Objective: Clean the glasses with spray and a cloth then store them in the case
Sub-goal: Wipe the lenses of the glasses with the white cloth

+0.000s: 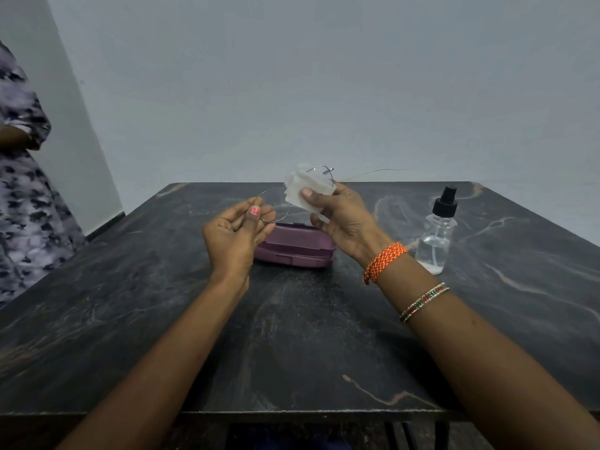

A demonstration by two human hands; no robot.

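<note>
Thin wire-rimmed glasses point(281, 191) are held up above the table's middle. My left hand point(235, 235) pinches the left lens rim between thumb and fingers. My right hand point(341, 216) presses a folded white cloth point(308, 190) around the right lens, thumb on the cloth. One temple arm sticks out to the right behind that hand. Directly below both hands lies the purple glasses case point(293, 251), lid down, partly hidden by my hands. A clear spray bottle point(436, 235) with a black pump top stands upright to the right of my right hand, apart from it.
The dark marbled table point(292, 336) stretches to its front edge near me. A person in a patterned grey garment point(22, 190) stands at the table's left side. A plain wall rises behind the far edge.
</note>
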